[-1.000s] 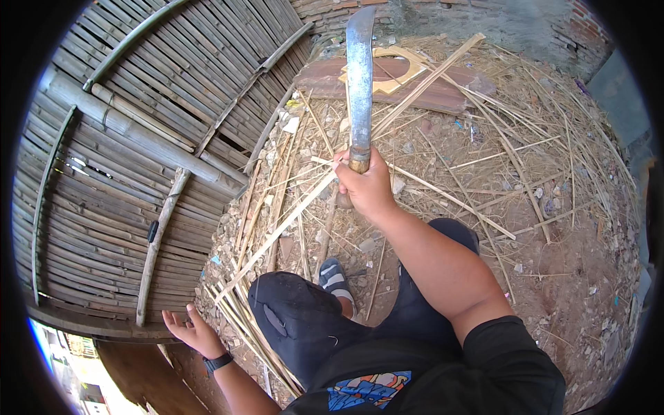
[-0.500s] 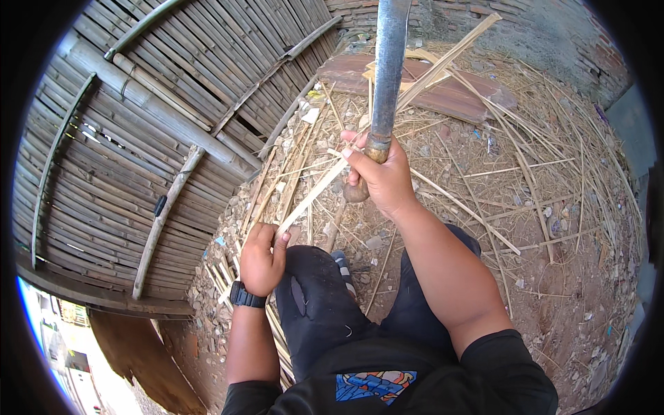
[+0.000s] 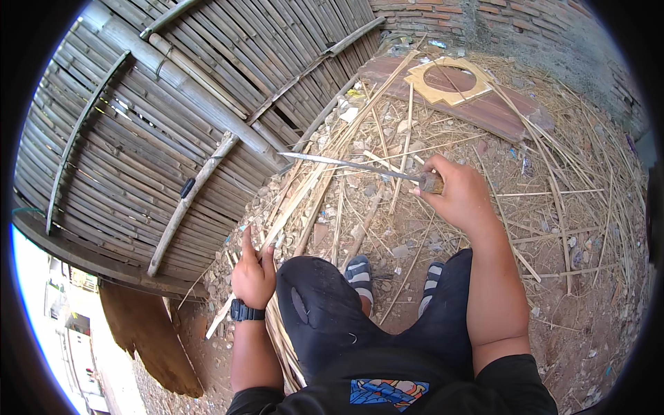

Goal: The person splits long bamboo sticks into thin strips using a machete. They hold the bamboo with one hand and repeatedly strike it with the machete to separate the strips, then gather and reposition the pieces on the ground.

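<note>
In my right hand (image 3: pixel 456 194) is a machete (image 3: pixel 346 164), gripped by its wooden handle. Its edge-on blade points left across the bamboo strips toward the fence. My left hand (image 3: pixel 253 280), with a dark watch on the wrist, is by my left knee. A long pale bamboo strip (image 3: pixel 294 218) runs between its thumb and raised index finger; the other fingers are mostly hidden. One end of the strip shows below the hand, and the strip stretches up and away toward the wall. The blade and left hand are well apart.
A slatted bamboo fence (image 3: pixel 200 138) stands at left, a brick wall (image 3: pixel 449 15) at the back. A brown board (image 3: pixel 512 121) carries a yellowish cut-out piece with a round hole (image 3: pixel 422 76). Loose strips, shavings and stones litter the ground (image 3: pixel 415 290).
My right hand has moved right and let go of the strip. The machete has swung from pointing up to pointing left. The view has shifted, showing both sandalled feet.
</note>
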The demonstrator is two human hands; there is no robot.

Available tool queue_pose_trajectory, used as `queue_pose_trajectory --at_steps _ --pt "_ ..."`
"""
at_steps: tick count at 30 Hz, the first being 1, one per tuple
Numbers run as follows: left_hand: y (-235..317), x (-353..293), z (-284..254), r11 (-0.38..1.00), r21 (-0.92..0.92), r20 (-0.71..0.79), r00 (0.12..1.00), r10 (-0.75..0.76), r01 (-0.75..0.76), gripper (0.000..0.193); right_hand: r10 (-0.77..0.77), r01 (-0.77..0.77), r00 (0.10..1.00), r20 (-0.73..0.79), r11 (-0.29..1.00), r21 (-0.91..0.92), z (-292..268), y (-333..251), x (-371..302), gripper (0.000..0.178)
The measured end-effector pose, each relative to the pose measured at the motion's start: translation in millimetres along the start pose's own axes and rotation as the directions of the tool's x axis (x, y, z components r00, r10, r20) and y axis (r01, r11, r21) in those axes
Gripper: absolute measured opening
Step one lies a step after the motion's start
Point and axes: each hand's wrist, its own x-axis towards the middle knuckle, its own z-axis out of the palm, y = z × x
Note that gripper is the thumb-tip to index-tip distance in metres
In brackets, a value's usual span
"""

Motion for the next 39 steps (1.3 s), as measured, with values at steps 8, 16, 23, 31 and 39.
queue_pose_trajectory --at_steps 8,16,23,31,39 --pt "-7 -14 -6 0.994 -0.011 0.087 0.990 -0.110 0.111 0.076 -0.109 0.118 0.991 0.072 0.982 -0.146 27 3 -1 0.039" --pt "-14 -31 -14 0.997 0.029 0.071 0.994 -0.079 0.077 0.077 -0.085 0.074 0.996 -0.034 0.966 -0.250 47 16 8 0.039" --pt "-20 -48 -25 0.998 -0.050 0.087 0.995 -0.039 0.043 0.066 -0.026 -0.011 0.991 -0.129 0.960 -0.279 47 18 8 0.037" --pt "-51 -88 -53 0.961 -0.194 0.211 0.965 -0.156 0.198 0.042 -0.275 0.211 0.953 -0.126 0.904 -0.371 61 11 34 0.032" --pt "-94 -159 -72 0.905 -0.222 0.293 0.910 -0.293 0.363 0.044 0.139 -0.146 0.989 -0.045 0.927 -0.345 56 55 54 0.028"
